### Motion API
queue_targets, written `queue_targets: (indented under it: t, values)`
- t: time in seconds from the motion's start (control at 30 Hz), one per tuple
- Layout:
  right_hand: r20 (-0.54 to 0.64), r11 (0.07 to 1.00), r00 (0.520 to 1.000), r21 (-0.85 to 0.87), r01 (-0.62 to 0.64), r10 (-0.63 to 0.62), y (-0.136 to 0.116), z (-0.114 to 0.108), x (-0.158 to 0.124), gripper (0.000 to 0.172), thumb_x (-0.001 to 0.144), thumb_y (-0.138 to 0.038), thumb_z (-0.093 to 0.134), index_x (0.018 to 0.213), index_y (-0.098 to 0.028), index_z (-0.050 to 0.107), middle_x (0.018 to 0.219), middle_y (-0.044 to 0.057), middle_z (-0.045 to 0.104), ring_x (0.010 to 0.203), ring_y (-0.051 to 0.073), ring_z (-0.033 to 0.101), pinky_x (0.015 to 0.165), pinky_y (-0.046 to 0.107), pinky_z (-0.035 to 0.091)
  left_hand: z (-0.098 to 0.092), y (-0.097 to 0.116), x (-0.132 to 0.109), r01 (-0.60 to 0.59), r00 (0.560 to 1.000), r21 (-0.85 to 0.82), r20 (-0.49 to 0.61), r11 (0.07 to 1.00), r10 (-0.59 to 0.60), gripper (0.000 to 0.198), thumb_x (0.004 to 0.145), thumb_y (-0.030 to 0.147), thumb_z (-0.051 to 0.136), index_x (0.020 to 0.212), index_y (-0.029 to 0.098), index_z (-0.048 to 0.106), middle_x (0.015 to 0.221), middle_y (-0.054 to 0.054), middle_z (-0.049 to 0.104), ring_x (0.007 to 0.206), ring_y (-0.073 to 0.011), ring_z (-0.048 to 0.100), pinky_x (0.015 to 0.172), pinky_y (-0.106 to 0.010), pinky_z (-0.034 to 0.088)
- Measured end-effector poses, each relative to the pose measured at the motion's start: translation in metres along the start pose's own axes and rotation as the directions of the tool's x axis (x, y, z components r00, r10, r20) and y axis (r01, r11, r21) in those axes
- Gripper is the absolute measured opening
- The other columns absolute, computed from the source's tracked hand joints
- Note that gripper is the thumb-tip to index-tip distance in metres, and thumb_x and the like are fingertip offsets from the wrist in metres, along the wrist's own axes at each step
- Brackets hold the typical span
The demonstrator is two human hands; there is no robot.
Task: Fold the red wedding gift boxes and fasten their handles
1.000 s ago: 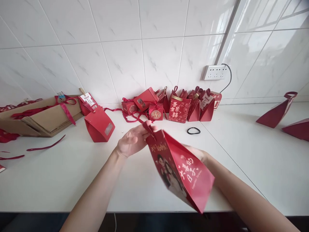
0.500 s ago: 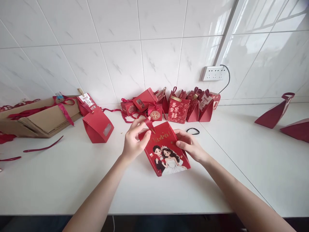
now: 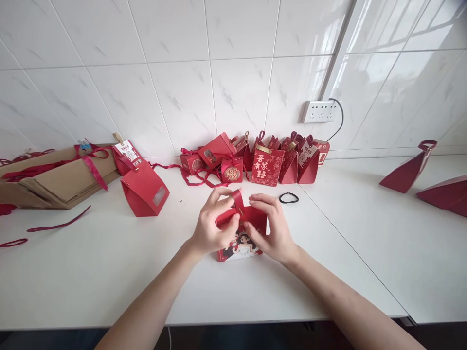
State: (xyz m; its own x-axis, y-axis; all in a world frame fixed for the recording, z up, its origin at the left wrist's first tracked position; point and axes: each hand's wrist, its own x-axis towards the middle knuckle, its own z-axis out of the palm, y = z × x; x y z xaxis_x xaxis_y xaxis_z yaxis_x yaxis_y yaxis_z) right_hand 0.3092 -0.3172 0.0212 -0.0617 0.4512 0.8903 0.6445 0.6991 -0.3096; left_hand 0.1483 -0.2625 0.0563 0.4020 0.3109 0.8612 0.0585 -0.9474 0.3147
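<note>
A red gift box [image 3: 239,250] with a cartoon bride and groom printed on its front stands on the table before me, its top partly covered by my hands. At its upper left, my left hand [image 3: 219,221] pinches the red ribbon loop [image 3: 238,201] where it meets the top of the box. Around the upper right corner curls my right hand [image 3: 273,228], thumb against the front panel and fingers over the top edge. How firmly the right hand grips cannot be made out.
Several red gift boxes [image 3: 268,167] line the tiled wall. A plain red box [image 3: 146,189] stands left, beside a cardboard box [image 3: 69,180] of ribbons. A black elastic band [image 3: 289,198] lies behind my right hand. Two dark red boxes [image 3: 406,170] stand far right; a power strip [image 3: 319,112] is on the wall.
The gift box has turned more upright and its front now looks shorter. My right hand has moved from its right side to the top, closer to my left hand, which still holds the ribbon.
</note>
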Motion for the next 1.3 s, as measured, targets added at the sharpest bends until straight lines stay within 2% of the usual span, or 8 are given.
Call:
queue_targets:
  t: [0.1, 0.27, 0.43, 0.63, 0.87, 1.07, 1.3]
  values:
    - [-0.023, 0.997, 0.999, -0.062, 0.042, -0.043, -0.0057, -0.0024, 0.0033, 0.033, 0.087, -0.016, 0.058, 0.117, -0.025, 0.049, 0.096, 0.006, 0.051, 0.09, 0.02, 0.058, 0.072, 0.034, 0.055, 0.0045, 0.0041, -0.0021, -0.117, 0.993, 0.048, -0.029, 0.992, 0.118, 0.053, 0.08, 0.006, 0.052, 0.132, 0.019, 0.053, 0.098, -0.009, 0.054, 0.081, -0.0171, 0.059, 0.063, -0.028, 0.054]
    - [-0.049, 0.997, 0.998, -0.078, 0.029, -0.033, -0.0069, -0.0028, 0.0035, 0.024, 0.088, -0.017, 0.057, 0.11, -0.026, 0.053, 0.084, 0.002, 0.052, 0.075, 0.017, 0.057, 0.059, 0.03, 0.051, 0.0059, 0.0053, -0.0034, -0.111, 0.992, 0.062, -0.046, 0.992, 0.114, 0.053, 0.081, 0.007, 0.05, 0.133, 0.019, 0.052, 0.093, -0.008, 0.052, 0.081, -0.0179, 0.057, 0.06, -0.029, 0.053]
    - [-0.05, 0.996, 0.999, -0.09, 0.017, -0.021, -0.0062, -0.0018, 0.002, 0.023, 0.089, -0.017, 0.057, 0.11, -0.026, 0.053, 0.084, 0.002, 0.052, 0.074, 0.016, 0.057, 0.058, 0.028, 0.05, 0.0053, 0.005, -0.0039, -0.071, 0.996, 0.028, -0.053, 0.997, 0.073, 0.05, 0.084, 0.009, 0.049, 0.133, 0.021, 0.053, 0.091, -0.007, 0.054, 0.084, -0.0176, 0.057, 0.064, -0.028, 0.053]
    - [-0.039, 0.996, 0.999, -0.09, 0.019, -0.022, -0.0047, -0.0019, 0.0015, 0.02, 0.091, -0.017, 0.054, 0.109, -0.025, 0.053, 0.084, 0.002, 0.05, 0.074, 0.015, 0.056, 0.057, 0.027, 0.05, 0.0042, 0.0063, -0.0039, 0.049, 0.999, -0.155, -0.007, 0.987, -0.05, 0.035, 0.085, 0.014, 0.046, 0.118, 0.02, 0.057, 0.096, -0.006, 0.05, 0.087, -0.0171, 0.057, 0.068, -0.028, 0.056]
    - [-0.02, 0.995, 1.0, -0.099, 0.007, -0.009, -0.0054, -0.0035, 0.0011, 0.019, 0.092, -0.017, 0.053, 0.11, -0.025, 0.053, 0.085, 0.003, 0.052, 0.075, 0.017, 0.057, 0.061, 0.031, 0.052, 0.0039, 0.0057, -0.0053, 0.052, 0.999, -0.099, -0.007, 0.994, -0.053, 0.033, 0.086, 0.016, 0.049, 0.118, 0.02, 0.056, 0.101, -0.006, 0.049, 0.08, -0.014, 0.059, 0.07, -0.03, 0.056]
    - [-0.031, 0.997, 0.999, -0.081, 0.016, -0.019, -0.0059, -0.0023, 0.0019, 0.019, 0.091, -0.017, 0.052, 0.109, -0.025, 0.053, 0.083, 0.003, 0.051, 0.074, 0.016, 0.056, 0.059, 0.029, 0.05, 0.0042, 0.0064, -0.0049, 0.05, 0.999, -0.082, -0.011, 0.995, -0.051, 0.031, 0.085, 0.014, 0.049, 0.116, 0.019, 0.055, 0.104, -0.006, 0.047, 0.077, -0.0126, 0.06, 0.067, -0.028, 0.057]
    - [-0.031, 0.996, 0.999, -0.088, 0.01, -0.013, -0.0069, -0.0031, 0.003, 0.021, 0.091, -0.015, 0.053, 0.109, -0.025, 0.053, 0.084, 0.002, 0.051, 0.074, 0.016, 0.057, 0.059, 0.029, 0.051, 0.0042, 0.0058, -0.0038, 0.099, 0.995, -0.138, 0.012, 0.985, -0.098, 0.013, 0.086, 0.018, 0.051, 0.099, 0.019, 0.055, 0.095, -0.004, 0.05, 0.077, -0.0138, 0.06, 0.064, -0.027, 0.055]
